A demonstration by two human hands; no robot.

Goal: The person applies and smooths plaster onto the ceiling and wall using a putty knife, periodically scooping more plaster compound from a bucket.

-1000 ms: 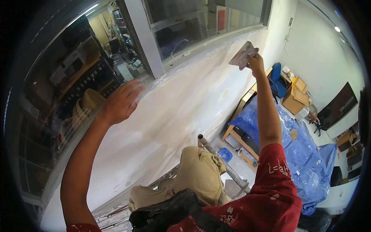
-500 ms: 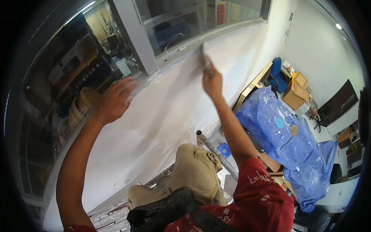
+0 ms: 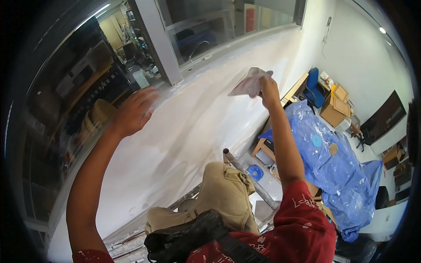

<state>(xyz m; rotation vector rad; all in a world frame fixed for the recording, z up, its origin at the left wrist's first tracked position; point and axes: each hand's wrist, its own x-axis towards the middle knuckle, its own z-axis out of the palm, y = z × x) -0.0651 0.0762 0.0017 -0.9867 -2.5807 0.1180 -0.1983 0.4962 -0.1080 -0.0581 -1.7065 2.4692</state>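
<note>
My right hand [image 3: 269, 90] grips a thin, flat scraper blade [image 3: 250, 83], whose greyish face is smeared and slightly blurred. The blade is in front of the pale, patchy wall [image 3: 188, 127], below the window ledge; whether it touches the wall I cannot tell. Near the foot of the grey window post [image 3: 162, 48], my left hand [image 3: 136, 109] is raised with its fingers apart and blurred, and nothing shows in it.
A metal pipe [image 3: 250, 177] rises beside my knee [image 3: 215, 184]. Blue plastic sheeting [image 3: 333, 171] covers things at the right. Behind it are a blue chair [image 3: 313, 87] and cardboard boxes [image 3: 335, 109]. Glass panes [image 3: 232, 26] line the top.
My right hand has moved right and slightly down, away from the window ledge, and the blade's broad face now shows. My left hand has barely shifted.
</note>
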